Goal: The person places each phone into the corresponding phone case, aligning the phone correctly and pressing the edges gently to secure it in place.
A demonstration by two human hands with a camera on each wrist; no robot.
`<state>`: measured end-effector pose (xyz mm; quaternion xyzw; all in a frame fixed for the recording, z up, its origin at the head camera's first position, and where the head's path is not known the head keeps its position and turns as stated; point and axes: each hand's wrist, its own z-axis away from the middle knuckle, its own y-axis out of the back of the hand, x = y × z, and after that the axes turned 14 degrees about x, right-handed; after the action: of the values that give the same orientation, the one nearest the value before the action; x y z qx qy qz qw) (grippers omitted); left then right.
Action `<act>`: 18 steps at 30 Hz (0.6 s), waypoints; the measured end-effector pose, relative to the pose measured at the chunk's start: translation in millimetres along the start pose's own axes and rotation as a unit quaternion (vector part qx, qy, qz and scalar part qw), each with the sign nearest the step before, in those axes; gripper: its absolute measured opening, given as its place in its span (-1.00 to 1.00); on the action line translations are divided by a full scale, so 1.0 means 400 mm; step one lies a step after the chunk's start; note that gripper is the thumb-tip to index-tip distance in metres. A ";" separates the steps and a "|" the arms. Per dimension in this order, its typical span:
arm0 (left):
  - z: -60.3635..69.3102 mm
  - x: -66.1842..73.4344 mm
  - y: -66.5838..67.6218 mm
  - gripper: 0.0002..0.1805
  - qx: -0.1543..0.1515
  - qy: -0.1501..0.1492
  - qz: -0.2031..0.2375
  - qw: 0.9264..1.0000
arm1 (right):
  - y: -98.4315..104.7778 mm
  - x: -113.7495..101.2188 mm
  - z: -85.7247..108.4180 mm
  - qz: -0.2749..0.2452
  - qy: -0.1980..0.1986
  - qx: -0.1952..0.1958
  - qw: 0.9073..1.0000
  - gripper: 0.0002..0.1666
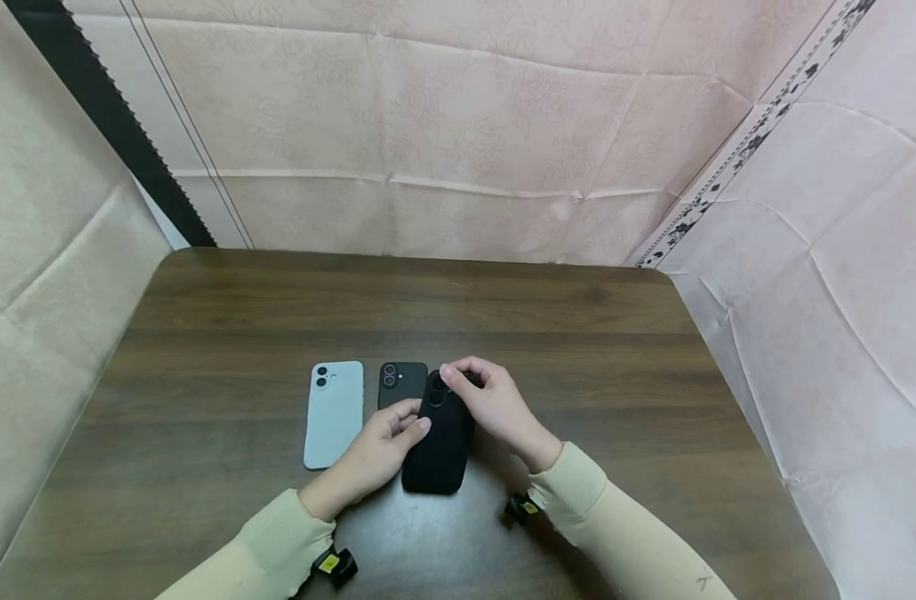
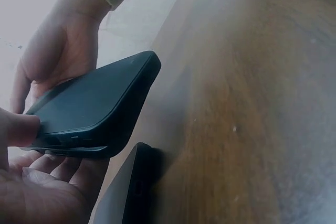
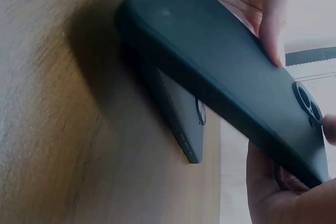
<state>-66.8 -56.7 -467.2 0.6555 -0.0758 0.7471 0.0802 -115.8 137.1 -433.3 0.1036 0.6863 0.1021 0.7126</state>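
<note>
Both hands hold a black phone case [image 1: 440,450], tilted above the table with its camera end away from me. My left hand [image 1: 385,446] grips its left long side, thumb on the back and fingers underneath. At the top corner, my right hand [image 1: 498,402] pinches it, the thumb beside the camera rings [image 3: 307,102]. Along one side of the case a dark edge [image 2: 79,150] shows in the left wrist view; whether a phone fills the case I cannot tell. Partly hidden behind it lies a dark phone [image 1: 402,382]. Left of that lies a pale blue phone [image 1: 333,417], camera side up.
The brown wooden table [image 1: 232,358] carries the phones near its middle. Pale patterned cloth [image 1: 465,125] hangs behind it, and more cloth stands at both sides. A small black device [image 1: 336,567] sits at each wrist.
</note>
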 end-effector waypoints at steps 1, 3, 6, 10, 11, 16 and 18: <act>0.000 -0.001 0.000 -0.63 -0.002 0.000 -0.002 1.000 | 0.001 -0.002 0.001 0.002 0.002 -0.003 1.000 -0.68; 0.000 -0.002 -0.001 -0.63 -0.006 0.000 -0.004 1.000 | 0.002 -0.005 0.002 0.003 0.006 -0.009 1.000 -0.68; -0.001 -0.003 -0.002 -0.63 -0.007 -0.001 -0.006 1.000 | 0.002 -0.008 0.003 0.001 0.009 -0.009 1.000 -0.69; -0.002 -0.002 -0.003 -0.63 -0.006 -0.002 -0.007 1.000 | 0.002 -0.009 0.002 0.002 0.012 -0.005 1.000 -0.69; -0.003 -0.002 -0.003 -0.63 -0.007 -0.002 -0.007 1.000 | 0.001 -0.009 0.002 0.004 0.013 -0.004 1.000 -0.69; -0.002 0.001 -0.002 -0.61 -0.009 0.000 -0.006 1.000 | -0.001 -0.005 -0.001 0.012 0.014 -0.002 1.000 -0.67; -0.002 0.002 -0.002 -0.61 -0.011 0.000 -0.008 1.000 | -0.002 -0.003 -0.002 0.017 0.013 -0.002 1.000 -0.65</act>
<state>-67.3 -55.8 -466.3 0.6549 -0.0785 0.7458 0.0938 -116.6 135.9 -432.3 0.1124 0.6937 0.1166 0.7019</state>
